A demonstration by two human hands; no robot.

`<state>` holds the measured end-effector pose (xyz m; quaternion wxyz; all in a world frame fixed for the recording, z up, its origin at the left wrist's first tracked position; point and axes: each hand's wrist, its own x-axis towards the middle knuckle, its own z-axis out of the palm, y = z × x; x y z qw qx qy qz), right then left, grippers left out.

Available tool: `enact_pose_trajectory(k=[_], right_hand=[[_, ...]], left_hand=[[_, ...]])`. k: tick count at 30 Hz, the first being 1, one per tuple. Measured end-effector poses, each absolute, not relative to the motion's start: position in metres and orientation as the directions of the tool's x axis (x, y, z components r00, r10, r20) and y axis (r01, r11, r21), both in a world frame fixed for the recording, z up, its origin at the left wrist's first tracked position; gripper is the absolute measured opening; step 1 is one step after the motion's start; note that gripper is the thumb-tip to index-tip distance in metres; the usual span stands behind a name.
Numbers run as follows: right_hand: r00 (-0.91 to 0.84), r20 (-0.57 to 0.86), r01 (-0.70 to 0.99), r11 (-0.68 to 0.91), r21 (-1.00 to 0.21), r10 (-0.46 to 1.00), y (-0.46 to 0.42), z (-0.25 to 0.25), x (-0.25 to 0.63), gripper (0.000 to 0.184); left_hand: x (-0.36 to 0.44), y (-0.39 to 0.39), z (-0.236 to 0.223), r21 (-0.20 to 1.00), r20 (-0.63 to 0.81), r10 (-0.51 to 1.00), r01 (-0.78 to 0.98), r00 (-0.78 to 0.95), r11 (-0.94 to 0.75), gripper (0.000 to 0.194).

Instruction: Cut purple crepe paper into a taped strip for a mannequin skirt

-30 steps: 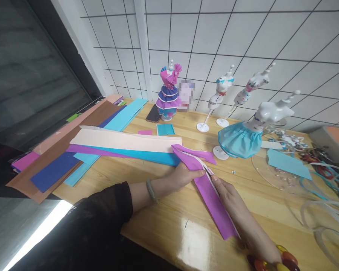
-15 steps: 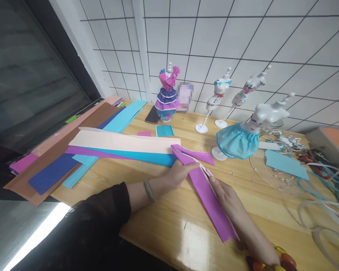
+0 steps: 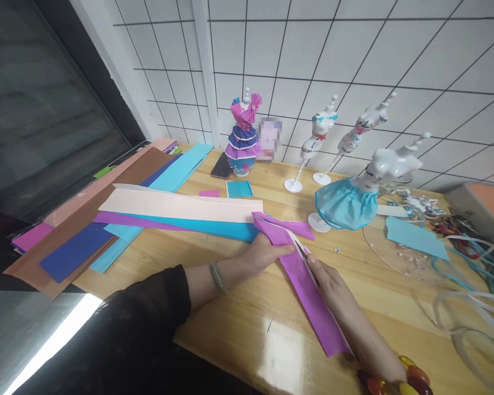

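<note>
My left hand (image 3: 260,257) pinches a folded purple crepe-paper strip (image 3: 302,291), thumb on top. A white edge runs along the strip, and its lower end hangs toward the table's front. In my right hand (image 3: 333,285) is a pair of scissors (image 3: 301,249); only the dark, slim blades show at the strip's white edge, and the handles are hidden by my fingers. A narrow purple piece (image 3: 298,228) splays off to the right behind the strip. Just beyond my left hand lie a pale pink strip (image 3: 181,204) and a blue strip (image 3: 214,226).
Stacked coloured paper (image 3: 78,247) covers the left side. A dressed mini mannequin (image 3: 242,137) stands by a phone (image 3: 221,166) at the back. Other mannequins, one in a turquoise skirt (image 3: 346,202), stand right of it. Ribbons (image 3: 469,299) and a clear disc (image 3: 385,252) lie at right.
The scissor blades and my right hand have shifted only slightly along the strip's edge. My left thumb has moved a little on the paper. The view has shifted slightly.
</note>
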<state>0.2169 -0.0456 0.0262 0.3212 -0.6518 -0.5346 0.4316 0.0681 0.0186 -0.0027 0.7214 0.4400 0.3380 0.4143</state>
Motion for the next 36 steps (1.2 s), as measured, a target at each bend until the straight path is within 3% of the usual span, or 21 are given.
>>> enact_pose_trajectory(k=[17,29,36], right_hand=[[0.029,-0.254,0.434,-0.241,-0.868,0.967,-0.045,0.024,0.218,0.056],[0.019,-0.212,0.410,-0.201,-0.890,0.977,-0.043,0.019,0.220,0.055],[-0.019,-0.259,0.369,-0.234,-0.899,0.966,-0.043,0.012,0.225,0.055]], left_hand=[[0.070,0.018,0.001,0.904,-0.188,0.914,-0.299,0.360,0.304,0.027],[0.072,0.021,-0.015,0.897,-0.127,0.911,-0.348,0.391,0.274,0.025],[0.072,0.021,-0.017,0.901,-0.097,0.914,-0.357,0.393,0.249,0.026]])
